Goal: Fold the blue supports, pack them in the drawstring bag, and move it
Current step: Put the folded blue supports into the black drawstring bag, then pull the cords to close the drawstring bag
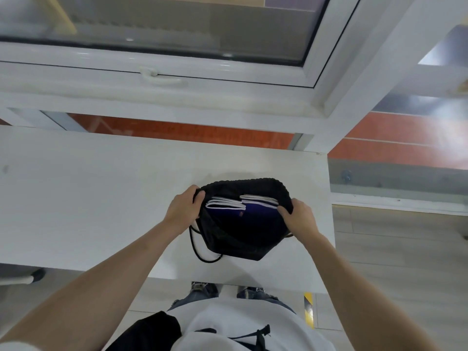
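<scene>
With the left hand (182, 208) gripping the black fabric drawstring bag (243, 224) at its nine o'clock rim and the right hand (298, 217) at three o'clock on the white bench (101, 198), the folded blue white-edged supports (238, 211) sit inside and could snag the mouth if the cord is cinched unevenly.

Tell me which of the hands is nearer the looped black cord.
Left. The left hand grips the bag rim just above the cord; the right hand grips the opposite rim.

Head-worn view, steeply down over table (101, 198)
</scene>
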Motion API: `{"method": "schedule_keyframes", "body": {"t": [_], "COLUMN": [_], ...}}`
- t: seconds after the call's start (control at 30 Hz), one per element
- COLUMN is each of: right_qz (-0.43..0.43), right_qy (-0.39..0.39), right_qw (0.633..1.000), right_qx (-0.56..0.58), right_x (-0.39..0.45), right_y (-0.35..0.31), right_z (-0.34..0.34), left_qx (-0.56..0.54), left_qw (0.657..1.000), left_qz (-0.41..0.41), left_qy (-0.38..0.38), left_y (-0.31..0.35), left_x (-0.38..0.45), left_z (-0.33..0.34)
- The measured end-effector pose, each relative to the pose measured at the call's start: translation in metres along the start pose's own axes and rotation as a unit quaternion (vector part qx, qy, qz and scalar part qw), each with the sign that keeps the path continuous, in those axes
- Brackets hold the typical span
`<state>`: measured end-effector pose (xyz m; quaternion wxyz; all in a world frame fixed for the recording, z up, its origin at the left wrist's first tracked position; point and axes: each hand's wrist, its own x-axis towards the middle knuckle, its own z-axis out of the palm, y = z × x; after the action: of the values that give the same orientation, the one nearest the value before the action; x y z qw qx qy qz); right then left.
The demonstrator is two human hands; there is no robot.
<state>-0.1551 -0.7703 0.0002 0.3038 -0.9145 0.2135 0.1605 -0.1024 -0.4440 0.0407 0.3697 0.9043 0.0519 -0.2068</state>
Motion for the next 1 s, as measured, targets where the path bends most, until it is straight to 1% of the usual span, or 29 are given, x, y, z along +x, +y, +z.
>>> {"method": "schedule_keyframes", "body": {"t": [0.07, 0.13, 0.2, 0.3, 0.43, 0.57, 0.7, 0.77, 0.83, 0.9, 0.97, 1.0], "right_qz": [-0.019, -0.036, -0.048, -0.051, -0.070, -0.094, -0.102, -0.108, -0.100, -0.071, -0.045, -0.038], "right_qy": [0.016, 0.030, 0.053, 0.094, 0.103, 0.115, 0.114, 0.104, 0.101, 0.133, 0.175, 0.181], "right_qw": [0.999, 0.999, 0.994, 0.979, 0.956, 0.927, 0.918, 0.925, 0.938, 0.935, 0.926, 0.927], "right_qx": [-0.027, -0.001, 0.079, 0.173, 0.267, 0.344, 0.365, 0.350, 0.317, 0.320, 0.331, 0.325], "right_x": [-0.001, -0.006, -0.012, -0.023, -0.030, -0.034, -0.035, -0.037, -0.037, -0.035, -0.033, -0.033], "right_y": [-0.002, -0.007, -0.016, -0.030, -0.048, -0.064, -0.066, -0.062, -0.051, -0.036, -0.022, -0.018], "right_z": [-0.004, -0.015, -0.031, -0.059, -0.092, -0.118, -0.127, -0.130, -0.130, -0.130, -0.130, -0.130], "left_qx": [-0.057, -0.075, -0.127, -0.244, -0.331, -0.375, -0.378, -0.353, -0.309, -0.266, -0.183, -0.124], "left_qw": [0.998, 0.997, 0.990, 0.965, 0.939, 0.922, 0.920, 0.929, 0.944, 0.956, 0.976, 0.986], "left_qz": [-0.001, 0.007, -0.003, -0.021, 0.012, 0.048, 0.076, 0.086, 0.081, 0.072, 0.085, 0.099], "left_qy": [-0.002, 0.026, 0.062, 0.093, 0.095, 0.085, 0.071, 0.070, 0.088, 0.100, 0.080, 0.050], "left_y": [0.006, 0.010, 0.012, 0.019, 0.040, 0.056, 0.058, 0.052, 0.042, 0.029, 0.010, 0.000], "left_x": [-0.002, -0.004, -0.002, 0.003, 0.007, 0.011, 0.016, 0.020, 0.024, 0.026, 0.026, 0.026], "left_z": [-0.002, -0.006, -0.013, -0.029, -0.052, -0.070, -0.080, -0.083, -0.089, -0.095, -0.100, -0.100]}}
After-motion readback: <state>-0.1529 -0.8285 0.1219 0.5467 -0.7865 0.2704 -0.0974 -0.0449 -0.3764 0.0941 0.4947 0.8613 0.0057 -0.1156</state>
